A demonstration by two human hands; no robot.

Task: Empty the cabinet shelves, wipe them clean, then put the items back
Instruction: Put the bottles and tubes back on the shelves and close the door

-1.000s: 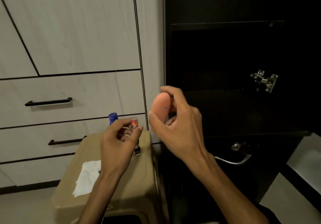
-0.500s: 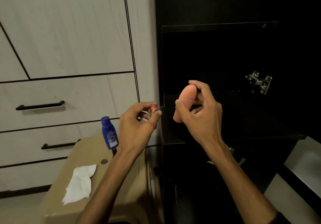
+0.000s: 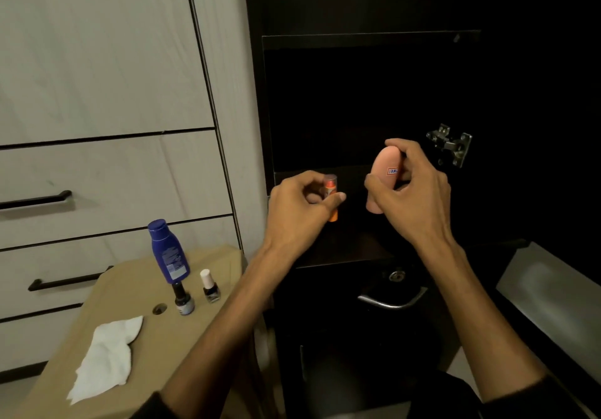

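Head view: left hand pinches small orange tube; right hand grips peach oval bottle, both in front of dark cabinet shelf. Risk: shelf dark, items may be set on its edge and topple. Blue bottle waits on stool.

Pale, matt wood grain is shown on the drawers. Bright metal is seen in the hinge, and glossy plastic in the blue bottle. A smooth, matt beige surface is presented by the desk, on which a soft, crumpled white cloth is laid.
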